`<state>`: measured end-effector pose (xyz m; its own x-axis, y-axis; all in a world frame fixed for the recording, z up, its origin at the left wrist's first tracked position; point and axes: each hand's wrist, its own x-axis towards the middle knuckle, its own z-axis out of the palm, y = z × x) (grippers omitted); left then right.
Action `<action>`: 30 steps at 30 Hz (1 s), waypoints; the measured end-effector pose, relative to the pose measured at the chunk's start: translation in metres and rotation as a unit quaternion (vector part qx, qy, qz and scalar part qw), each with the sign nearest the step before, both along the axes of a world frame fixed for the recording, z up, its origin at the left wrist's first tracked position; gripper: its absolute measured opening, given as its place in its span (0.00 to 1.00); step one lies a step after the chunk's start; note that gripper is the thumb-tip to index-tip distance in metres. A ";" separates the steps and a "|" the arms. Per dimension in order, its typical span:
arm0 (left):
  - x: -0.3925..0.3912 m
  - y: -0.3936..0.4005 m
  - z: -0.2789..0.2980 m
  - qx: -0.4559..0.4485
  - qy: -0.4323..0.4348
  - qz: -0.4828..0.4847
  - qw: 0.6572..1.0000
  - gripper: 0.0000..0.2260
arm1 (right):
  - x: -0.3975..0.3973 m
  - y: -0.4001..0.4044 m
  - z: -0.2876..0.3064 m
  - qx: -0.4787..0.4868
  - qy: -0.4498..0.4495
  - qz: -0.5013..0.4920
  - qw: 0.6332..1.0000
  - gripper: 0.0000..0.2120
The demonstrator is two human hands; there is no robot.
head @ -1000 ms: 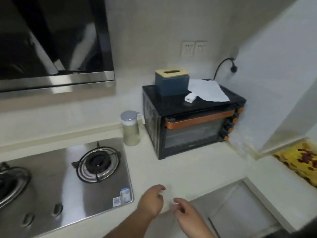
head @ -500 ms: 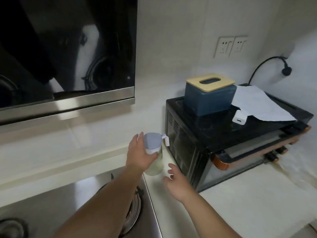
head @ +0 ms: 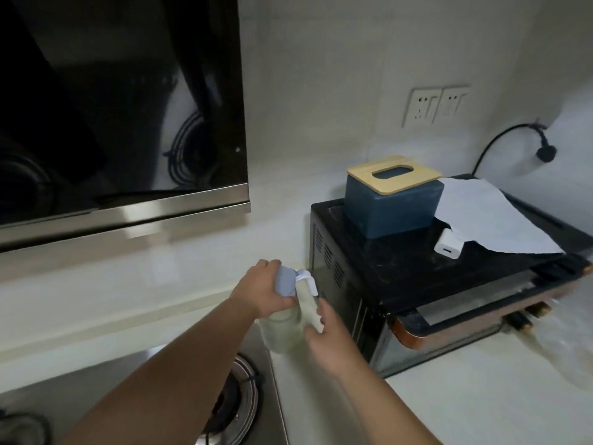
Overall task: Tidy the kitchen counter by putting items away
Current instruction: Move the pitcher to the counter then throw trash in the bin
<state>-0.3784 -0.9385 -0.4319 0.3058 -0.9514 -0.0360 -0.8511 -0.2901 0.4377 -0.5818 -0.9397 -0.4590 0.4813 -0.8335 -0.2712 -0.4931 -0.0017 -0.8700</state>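
Note:
A glass oil dispenser [head: 284, 329] with a grey lid and white spout is tilted and blurred between the stove and the toaster oven. My left hand [head: 261, 292] grips its neck and lid from the left. My right hand [head: 327, 340] holds the lower right side of its body. A blue tissue box [head: 390, 203] with a wooden lid, a sheet of white paper [head: 491, 216] and a white charger [head: 449, 247] lie on top of the black toaster oven [head: 401, 284].
A steel gas stove with a burner [head: 237, 403] is at the lower left, under a black range hood [head: 122, 107]. Wall sockets [head: 434, 104] and a hanging black plug [head: 545, 152] are on the wall behind the oven. The pale counter [head: 481, 396] runs to the right.
My view has moved closer to the oven. My left hand keeps hold of the dispenser's top, my right hand has closed on its body, and the dispenser now tilts.

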 end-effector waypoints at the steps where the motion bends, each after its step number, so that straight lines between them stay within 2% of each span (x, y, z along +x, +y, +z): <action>1: 0.000 0.012 0.011 -0.004 -0.003 -0.011 1.000 0.25 | 0.002 -0.001 0.006 -0.013 -0.018 -0.002 1.000 0.30; 4: -0.005 0.053 0.048 -0.011 -0.028 -0.016 0.999 0.25 | 0.010 -0.001 0.021 -0.050 -0.045 0.025 0.997 0.34; 5: -0.007 0.070 0.059 -0.005 -0.038 -0.011 0.999 0.30 | 0.014 0.006 0.032 -0.053 -0.064 0.048 0.995 0.32; 8: -0.014 0.128 0.087 0.019 -0.054 0.023 0.998 0.40 | 0.022 0.028 0.052 -0.014 -0.120 0.117 0.986 0.12; 11: -0.016 0.197 0.102 0.058 -0.057 0.066 0.994 0.40 | 0.038 0.062 0.060 0.001 -0.127 0.188 0.974 0.23; 13: -0.016 0.244 0.108 0.078 -0.051 0.106 0.990 0.38 | 0.055 0.095 0.063 0.033 -0.132 0.251 0.958 0.21; 17: -0.014 0.343 0.119 0.093 -0.031 0.186 0.978 0.31 | 0.089 0.179 0.075 0.110 -0.141 0.326 0.928 0.18; 25: 0.010 0.559 0.112 0.053 -0.026 0.307 0.950 0.26 | 0.167 0.376 0.069 0.212 -0.138 0.387 0.887 0.13; 30: 0.041 0.704 0.105 0.056 -0.041 0.361 0.930 0.40 | 0.229 0.525 0.056 0.234 -0.149 0.377 0.884 0.13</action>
<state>-0.3370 -0.2346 -0.3274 0.8692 -0.4892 -0.0714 -0.4465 -0.8387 0.3117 -0.3527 -0.4145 -0.4033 0.9603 -0.0752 -0.2687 -0.2540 0.1632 -0.9533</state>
